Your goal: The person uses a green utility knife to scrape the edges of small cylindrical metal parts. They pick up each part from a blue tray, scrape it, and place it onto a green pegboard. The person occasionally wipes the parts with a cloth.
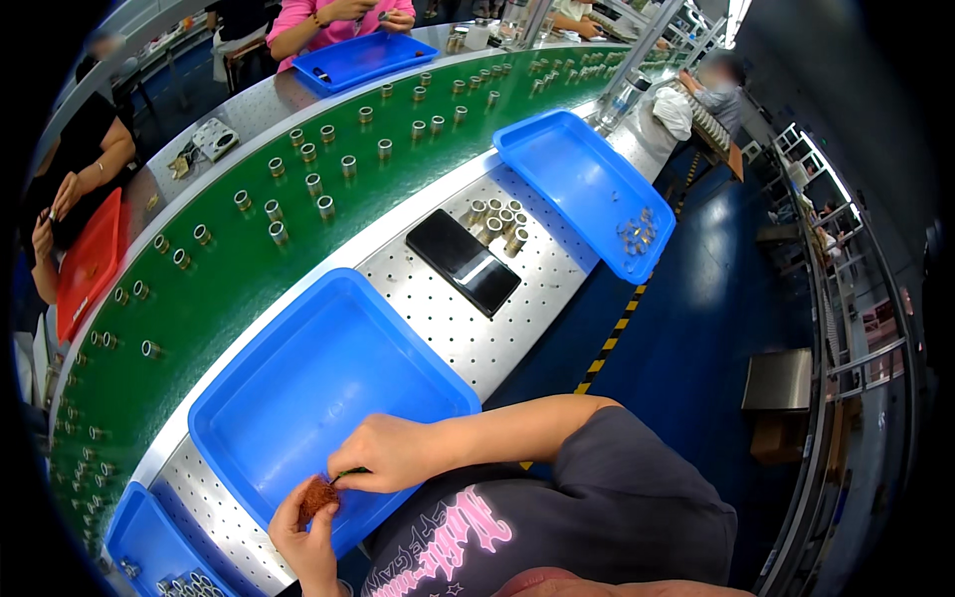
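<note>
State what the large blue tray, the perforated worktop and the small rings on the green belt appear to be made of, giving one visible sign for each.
Blue tray: probably moulded plastic; uniform glossy colour, rounded rim.
Perforated worktop: likely stainless steel or aluminium; silvery sheen, regular punched holes.
Rings: apparently metal; bright reflective cylinders, alloy unclear.
Green belt: seemingly matte rubber or fabric-backed plastic; flat, unreflective surface.

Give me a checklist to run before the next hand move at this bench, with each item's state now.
1. Left hand holds the brown pad: ok.
2. Right hand pinches a thin dark piece at the pad: ok; what the piece is, cannot tell.
3. Blue tray under the hands has free room: ok.
4. Metal rings piled beside the black slab: ok.
5. Far tray holds a few parts: ok.
6. Grip firmness: cannot tell.
</note>
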`<state>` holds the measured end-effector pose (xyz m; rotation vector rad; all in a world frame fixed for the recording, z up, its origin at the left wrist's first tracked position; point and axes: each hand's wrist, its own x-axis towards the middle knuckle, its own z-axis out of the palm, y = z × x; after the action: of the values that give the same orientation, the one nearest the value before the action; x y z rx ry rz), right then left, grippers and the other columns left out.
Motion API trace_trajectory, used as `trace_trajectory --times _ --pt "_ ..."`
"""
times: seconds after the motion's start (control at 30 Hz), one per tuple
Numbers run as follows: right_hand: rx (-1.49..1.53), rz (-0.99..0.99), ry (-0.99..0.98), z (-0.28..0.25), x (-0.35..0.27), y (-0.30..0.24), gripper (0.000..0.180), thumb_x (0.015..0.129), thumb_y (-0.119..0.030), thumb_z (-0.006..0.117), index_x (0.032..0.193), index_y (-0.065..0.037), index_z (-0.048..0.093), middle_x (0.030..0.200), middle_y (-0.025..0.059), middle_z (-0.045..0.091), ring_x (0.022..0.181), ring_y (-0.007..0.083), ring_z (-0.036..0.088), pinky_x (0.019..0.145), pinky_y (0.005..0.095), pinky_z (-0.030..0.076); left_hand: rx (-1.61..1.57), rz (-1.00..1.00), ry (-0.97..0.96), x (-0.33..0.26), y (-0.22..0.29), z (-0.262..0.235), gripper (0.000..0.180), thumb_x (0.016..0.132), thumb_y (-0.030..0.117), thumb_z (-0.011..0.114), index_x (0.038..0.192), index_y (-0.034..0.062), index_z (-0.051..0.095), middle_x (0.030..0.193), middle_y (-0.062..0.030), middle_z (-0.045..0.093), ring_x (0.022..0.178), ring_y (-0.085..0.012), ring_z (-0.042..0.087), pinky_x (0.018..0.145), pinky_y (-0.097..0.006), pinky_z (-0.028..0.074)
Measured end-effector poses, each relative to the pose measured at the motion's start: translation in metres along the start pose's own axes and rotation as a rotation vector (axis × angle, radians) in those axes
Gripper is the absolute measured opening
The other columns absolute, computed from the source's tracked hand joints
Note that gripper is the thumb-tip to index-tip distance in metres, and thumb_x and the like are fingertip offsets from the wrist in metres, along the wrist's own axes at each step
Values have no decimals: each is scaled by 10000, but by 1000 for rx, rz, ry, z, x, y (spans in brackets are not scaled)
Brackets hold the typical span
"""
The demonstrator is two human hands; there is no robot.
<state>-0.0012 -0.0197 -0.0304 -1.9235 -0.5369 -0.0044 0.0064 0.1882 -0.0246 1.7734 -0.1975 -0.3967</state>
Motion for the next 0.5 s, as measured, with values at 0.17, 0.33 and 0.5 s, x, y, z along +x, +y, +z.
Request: trace_trajectory --times 0.17,0.33,0.5 --pt "-54 10 -22 1 1 0 84 780 -143 607 802 -62 607 688 109 609 617 314 582 526 385 441 -5 26 64 0 3 0 327 688 -98 647 1012 -71 618 840 -102 639 769 -159 631 706 -258 518" --pt "-93 -27 -7 0 -1 4 85 793 -149 602 817 -68 596 678 102 602 613 306 582 519 381 440 -46 -64 -69 -2 4 -10 326 789 -88 572 1114 -79 546 993 -151 618 893 -208 612 800 -307 501" --pt "-98 -24 37 0 2 -1 86 797 -156 607 807 -74 588 667 100 595 598 294 580 510 374 437 -50 27 29 8 15 -1 330 681 -86 664 1008 -60 629 833 -99 642 774 -153 630 698 -247 513"
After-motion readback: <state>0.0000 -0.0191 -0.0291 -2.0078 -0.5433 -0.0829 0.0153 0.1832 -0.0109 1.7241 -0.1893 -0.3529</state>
